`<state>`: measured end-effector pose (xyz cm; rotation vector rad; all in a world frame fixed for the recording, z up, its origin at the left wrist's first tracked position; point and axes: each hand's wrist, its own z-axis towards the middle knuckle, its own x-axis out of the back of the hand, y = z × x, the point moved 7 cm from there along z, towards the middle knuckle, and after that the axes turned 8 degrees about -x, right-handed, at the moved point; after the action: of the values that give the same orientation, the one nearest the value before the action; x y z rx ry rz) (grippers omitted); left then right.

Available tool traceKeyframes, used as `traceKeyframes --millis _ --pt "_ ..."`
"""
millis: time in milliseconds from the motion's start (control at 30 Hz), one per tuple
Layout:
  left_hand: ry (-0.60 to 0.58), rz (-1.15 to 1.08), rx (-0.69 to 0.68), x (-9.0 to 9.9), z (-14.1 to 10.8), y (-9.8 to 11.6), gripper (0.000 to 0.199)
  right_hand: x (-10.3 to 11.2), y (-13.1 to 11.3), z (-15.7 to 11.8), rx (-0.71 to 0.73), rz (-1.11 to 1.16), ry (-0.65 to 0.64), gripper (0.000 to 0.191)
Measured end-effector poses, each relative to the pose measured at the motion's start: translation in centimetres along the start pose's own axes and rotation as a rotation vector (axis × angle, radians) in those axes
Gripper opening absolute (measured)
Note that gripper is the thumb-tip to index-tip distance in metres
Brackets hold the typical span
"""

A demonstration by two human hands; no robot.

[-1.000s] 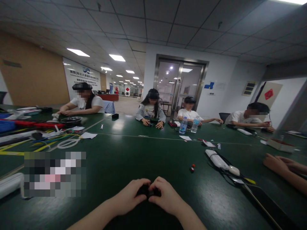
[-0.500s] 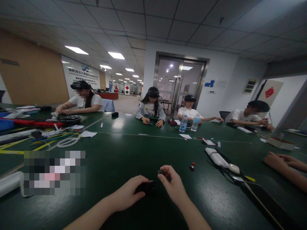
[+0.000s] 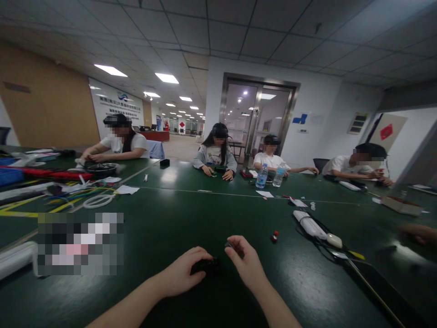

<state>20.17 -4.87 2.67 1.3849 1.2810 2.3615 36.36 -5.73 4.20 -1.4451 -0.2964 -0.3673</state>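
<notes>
Near the front of the dark green table (image 3: 164, 218), my left hand (image 3: 186, 272) is closed on a small black object (image 3: 210, 263), whose shape is hard to make out. To its right, my right hand (image 3: 245, 259) pinches a small dark piece (image 3: 228, 245) between thumb and fingertips. A gap separates the two hands. Beyond my right hand lies a small red and black item (image 3: 275, 236) on the table.
A white power strip (image 3: 309, 225) with cables lies to the right. Two water bottles (image 3: 261, 176) stand farther back. Cables, a white paper (image 3: 127, 189) and tools lie at left. Several people sit across the table; another person's hand (image 3: 418, 233) is at the right edge.
The black object in my left hand has turned slightly. The piece in my right hand has tilted a little. At the right edge, the other person's hands have moved, one now blurred.
</notes>
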Motion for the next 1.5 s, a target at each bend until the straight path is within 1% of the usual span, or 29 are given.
traceKeyframes --millis 200,267,400,533,700,900,1000,1167,1233,1400,1500 --pt "-0.014 0.001 0.029 0.0 0.0 -0.1 0.036 0.0 -0.1 -0.1 0.009 0.026 -0.004 0.023" --pt "-0.015 0.003 0.033 0.0 0.0 -0.2 0.036 0.0 0.1 0.0 0.008 0.052 0.001 0.023" --pt "-0.021 -0.002 0.040 0.0 0.0 0.0 0.036 -0.1 1.0 0.5 0.020 0.153 0.004 0.030" --pt "-0.024 -0.006 0.051 0.2 0.0 0.3 0.035 -0.2 1.9 0.9 -0.007 0.223 -0.012 0.027" --pt "-0.025 -0.002 0.059 0.2 0.0 0.3 0.036 -0.2 2.0 1.1 -0.032 0.276 -0.004 0.030" --pt "-0.014 0.006 0.027 0.1 0.1 0.2 0.038 -0.8 1.8 1.1 -0.047 0.362 -0.064 0.033" --pt "-0.015 0.002 0.037 0.1 0.1 0.2 0.039 -0.9 1.8 1.0 -0.063 0.337 -0.084 0.032" --pt "-0.016 -0.006 0.043 0.1 0.0 0.2 0.037 -0.7 1.4 0.6 -0.074 0.282 -0.078 0.022" --pt "-0.011 0.000 0.039 0.1 0.0 0.1 0.038 -0.6 1.1 0.5 -0.061 0.291 -0.073 0.022" --pt "-0.004 0.000 0.018 0.0 0.1 0.0 0.038 -0.8 1.4 0.8 -0.025 0.356 -0.069 0.033" --pt "-0.010 -0.004 0.028 0.1 0.0 0.0 0.038 -0.8 1.9 1.1 -0.018 0.360 -0.071 0.028"
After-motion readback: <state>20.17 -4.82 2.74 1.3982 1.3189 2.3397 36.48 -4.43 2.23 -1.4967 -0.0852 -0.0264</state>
